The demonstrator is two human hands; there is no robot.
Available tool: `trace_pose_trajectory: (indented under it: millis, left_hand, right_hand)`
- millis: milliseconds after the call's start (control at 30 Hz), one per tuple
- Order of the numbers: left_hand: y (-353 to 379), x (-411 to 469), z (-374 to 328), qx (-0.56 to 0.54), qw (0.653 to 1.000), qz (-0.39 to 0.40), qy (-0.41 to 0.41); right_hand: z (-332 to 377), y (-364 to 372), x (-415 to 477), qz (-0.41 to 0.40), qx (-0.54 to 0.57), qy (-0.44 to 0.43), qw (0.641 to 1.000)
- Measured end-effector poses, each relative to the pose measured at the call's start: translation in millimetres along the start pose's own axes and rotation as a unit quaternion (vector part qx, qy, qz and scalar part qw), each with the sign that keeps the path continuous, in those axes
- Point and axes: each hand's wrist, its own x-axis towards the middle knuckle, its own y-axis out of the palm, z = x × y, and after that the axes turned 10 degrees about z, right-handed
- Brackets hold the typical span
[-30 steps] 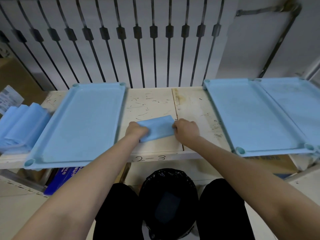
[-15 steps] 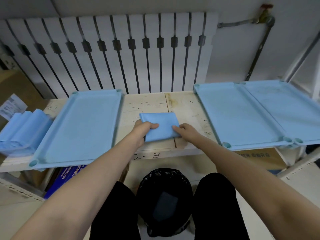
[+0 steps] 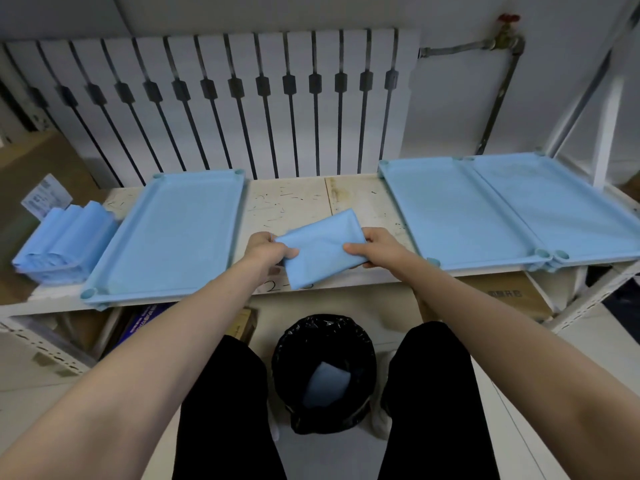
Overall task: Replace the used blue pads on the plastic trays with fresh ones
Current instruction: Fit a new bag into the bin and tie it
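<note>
A folded blue pad [image 3: 322, 251] is lifted off the white shelf top [image 3: 287, 202], tilted, between both hands. My left hand [image 3: 266, 249] pinches its left edge and my right hand [image 3: 375, 247] pinches its right edge. A blue plastic tray [image 3: 166, 237] with a blue pad in it lies on the shelf at the left. Two more blue trays [image 3: 450, 209] [image 3: 561, 202] with pads lie side by side at the right. A stack of folded blue pads [image 3: 62, 240] sits at the far left end of the shelf.
A black-lined bin [image 3: 323, 372] stands on the floor between my legs with a blue pad inside. A white radiator [image 3: 242, 98] rises behind the shelf, with a pipe and tap [image 3: 502, 39] at the right. Cardboard boxes [image 3: 509, 296] sit under the shelf.
Both hands have raised the folded pad off the shelf top and drawn it toward me, over the front edge. The view has tipped upward.
</note>
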Motion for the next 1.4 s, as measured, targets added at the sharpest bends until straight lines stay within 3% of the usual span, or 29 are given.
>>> trace_pose_trajectory:
  millis: [167,433,833,1100,1233,1400]
  left_hand:
    - [-2,-10,24,0.239,0.967,-0.082,0.016]
    - [18,-20,55,0.284,0.958,-0.020,0.028]
    - [36,-10,128,0.299,0.950,0.060,-0.075]
    - [41,9,172,0.332,0.928,0.095,-0.140]
    - [44,19,179,0.371,0.912,0.101,-0.139]
    - [56,22,189,0.445,0.877,0.098,-0.151]
  right_hand:
    - [-8,11,-15,0.026,-0.075,0.006,0.997]
    - [-40,40,-16,0.065,-0.235,0.034,0.969]
    - [-126,95,3,0.124,-0.185,0.149,0.963]
    - [-178,99,10,0.087,-0.208,0.200,0.954]
    - [-198,83,9,0.027,-0.209,0.245,0.946]
    - [-225,80,12,-0.005,-0.126,0.326,0.937]
